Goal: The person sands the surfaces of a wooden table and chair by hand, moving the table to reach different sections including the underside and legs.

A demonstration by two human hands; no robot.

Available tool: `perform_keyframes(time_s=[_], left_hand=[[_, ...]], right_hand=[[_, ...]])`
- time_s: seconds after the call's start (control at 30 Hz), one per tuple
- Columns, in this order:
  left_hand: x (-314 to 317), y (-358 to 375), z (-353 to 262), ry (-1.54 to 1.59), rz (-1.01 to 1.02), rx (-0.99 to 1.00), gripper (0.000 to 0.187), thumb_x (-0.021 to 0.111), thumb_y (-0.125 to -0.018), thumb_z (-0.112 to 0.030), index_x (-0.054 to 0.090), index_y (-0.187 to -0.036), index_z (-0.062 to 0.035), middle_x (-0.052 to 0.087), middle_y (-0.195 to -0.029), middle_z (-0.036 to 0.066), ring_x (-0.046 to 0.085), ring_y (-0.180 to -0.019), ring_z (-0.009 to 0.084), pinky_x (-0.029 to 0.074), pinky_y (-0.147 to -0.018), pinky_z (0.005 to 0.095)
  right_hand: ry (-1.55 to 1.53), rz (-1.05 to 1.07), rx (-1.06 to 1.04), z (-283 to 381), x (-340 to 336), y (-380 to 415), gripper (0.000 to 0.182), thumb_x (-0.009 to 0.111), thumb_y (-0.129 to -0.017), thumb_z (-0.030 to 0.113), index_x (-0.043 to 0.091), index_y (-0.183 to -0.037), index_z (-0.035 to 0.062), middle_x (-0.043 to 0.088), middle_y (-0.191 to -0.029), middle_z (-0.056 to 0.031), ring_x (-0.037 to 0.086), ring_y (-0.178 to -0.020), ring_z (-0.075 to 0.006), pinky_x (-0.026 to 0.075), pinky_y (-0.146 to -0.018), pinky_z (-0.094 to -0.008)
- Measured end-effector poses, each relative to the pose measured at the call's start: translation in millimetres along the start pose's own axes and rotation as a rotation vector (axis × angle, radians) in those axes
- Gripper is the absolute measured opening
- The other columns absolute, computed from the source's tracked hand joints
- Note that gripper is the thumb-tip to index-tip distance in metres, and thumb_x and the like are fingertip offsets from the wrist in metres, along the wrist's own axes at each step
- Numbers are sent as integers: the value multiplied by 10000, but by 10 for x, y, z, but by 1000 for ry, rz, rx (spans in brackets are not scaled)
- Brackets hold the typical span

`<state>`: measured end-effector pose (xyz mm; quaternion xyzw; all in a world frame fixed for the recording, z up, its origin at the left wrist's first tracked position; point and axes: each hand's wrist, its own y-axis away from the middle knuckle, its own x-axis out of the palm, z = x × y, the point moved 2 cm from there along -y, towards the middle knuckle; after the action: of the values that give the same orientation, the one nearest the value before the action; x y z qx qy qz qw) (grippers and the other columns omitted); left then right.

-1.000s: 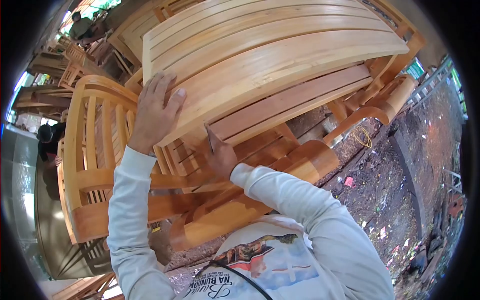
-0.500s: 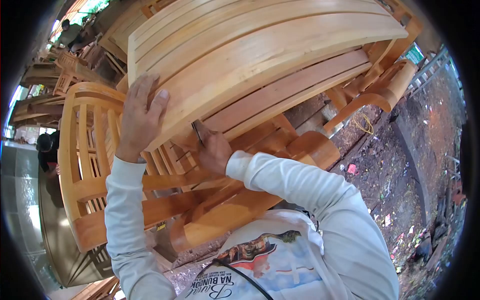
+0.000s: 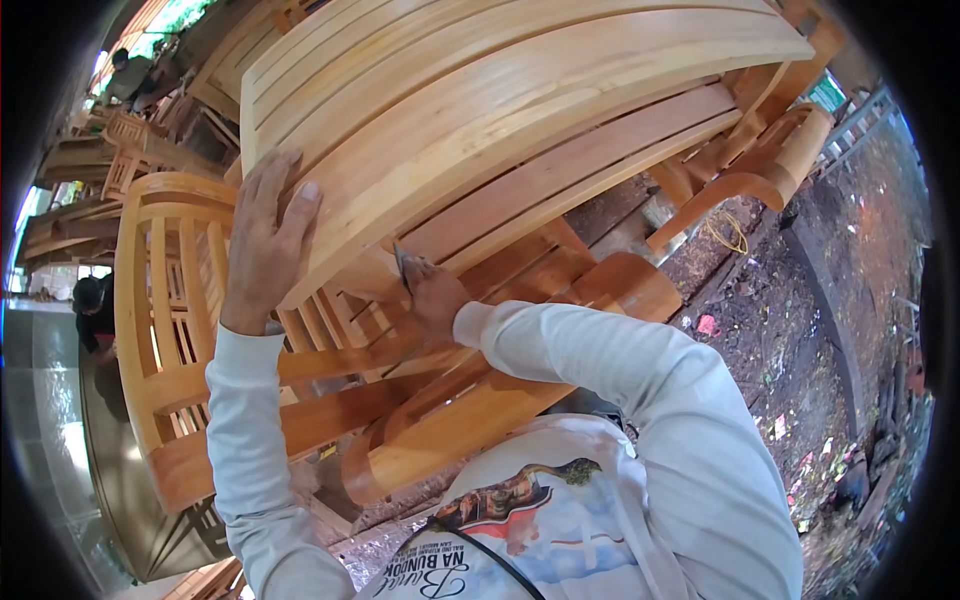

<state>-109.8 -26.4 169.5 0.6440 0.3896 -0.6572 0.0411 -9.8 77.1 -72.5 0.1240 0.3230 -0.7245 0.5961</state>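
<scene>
A slatted wooden tabletop (image 3: pixel 560 110) with a curved front edge fills the upper middle of the view. My left hand (image 3: pixel 265 240) rests on its near left corner, thumb apart from the fingers. Below that edge my right hand (image 3: pixel 437 300) is closed around a thin, dark flat piece (image 3: pixel 403 265), whose exact kind I cannot make out. The piece points up towards the table's leg area, beside the slatted lower shelf (image 3: pixel 580 170). My right fingertips are partly hidden.
A wooden slatted armchair (image 3: pixel 165 390) stands close on the left, and its broad armrest (image 3: pixel 470 430) lies just before my body. Another curved armrest (image 3: pixel 770 170) is at the right. Littered dirt ground (image 3: pixel 760 340) has a yellow cord (image 3: pixel 735 240). Two people are in the left background.
My right hand and the thin piece have shifted slightly to the right and tilted. My left hand stays on the tabletop corner. The view has moved slightly.
</scene>
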Motion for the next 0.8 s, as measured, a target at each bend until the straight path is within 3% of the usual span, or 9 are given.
perform_keyframes(time_s=[0.07, 0.17, 0.3, 0.4, 0.47, 0.57, 0.67, 0.77, 0.8], left_hand=[[-2, -5, 10, 5, -21, 30, 421, 642, -1023, -194, 573, -1387, 6, 606, -1377, 210, 529, -1317, 397, 416, -1122, 459], [3, 3, -23, 53, -5, 9, 418, 642, -1023, -191, 575, -1386, 5, 608, -1376, 207, 530, -1315, 395, 417, -1122, 456], [-3, -4, -16, 95, 3, -77, 419, 645, -1020, -194, 579, -1382, 7, 612, -1372, 206, 535, -1307, 395, 421, -1116, 456], [19, 25, 15, 47, -21, 57, 420, 656, -1012, -195, 585, -1373, 9, 615, -1369, 204, 542, -1299, 391, 425, -1112, 455], [7, 7, -22, 109, -7, -35, 419, 663, -1006, -192, 589, -1366, 9, 618, -1362, 204, 545, -1295, 389, 426, -1111, 455], [-16, 20, -46, 109, -2, -63, 412, 665, -1003, -189, 596, -1358, 8, 616, -1361, 208, 546, -1296, 390, 425, -1113, 456], [-52, -18, -64, -16, -7, 83, 406, 665, -1002, -188, 601, -1351, 9, 612, -1365, 214, 542, -1303, 392, 424, -1114, 459], [-36, 16, -63, 37, -1, 9, 399, 663, -1003, -191, 607, -1342, 10, 608, -1366, 219, 537, -1312, 393, 425, -1114, 463], [-31, -5, -58, 94, -14, -53, 396, 663, -1003, -192, 609, -1339, 11, 608, -1365, 220, 536, -1315, 394, 425, -1113, 465]], right_hand=[[-196, 110, 128, 210, -119, -76, 770, 567, -910, 198, 280, -1585, -35, 523, -1426, -362, 573, -1251, -506, 514, -1019, -507], [-279, -69, -40, 281, -243, 7, 768, 574, -884, 173, 304, -1570, -43, 527, -1420, -360, 577, -1243, -507, 514, -1015, -509], [-5, 94, 58, -68, -12, 29, 737, 550, -866, 80, 315, -1550, -64, 539, -1409, -347, 590, -1226, -489, 515, -1007, -518], [-173, -12, 8, 233, -123, 37, 734, 549, -861, 66, 314, -1542, -77, 544, -1404, -339, 597, -1220, -472, 516, -1007, -516], [-245, 29, 16, 262, -239, 4, 741, 552, -858, 73, 310, -1538, -90, 538, -1416, -334, 593, -1232, -463, 517, -1010, -510], [-93, 378, 266, 95, -340, 32, 742, 574, -858, 89, 323, -1539, -68, 555, -1400, -321, 597, -1211, -483, 521, -1006, -505], [-200, 10, 82, 330, -239, -48, 750, 629, -855, 130, 347, -1524, -57, 575, -1377, -306, 612, -1169, -496, 527, -998, -498], [-229, 4, -7, 294, -322, 66, 758, 635, -861, 132, 334, -1530, -60, 590, -1359, -299, 623, -1134, -506, 529, -992, -496], [-178, 164, 129, 259, -326, 26, 763, 631, -860, 122, 325, -1536, -58, 585, -1367, -300, 625, -1136, -502, 529, -993, -494]])
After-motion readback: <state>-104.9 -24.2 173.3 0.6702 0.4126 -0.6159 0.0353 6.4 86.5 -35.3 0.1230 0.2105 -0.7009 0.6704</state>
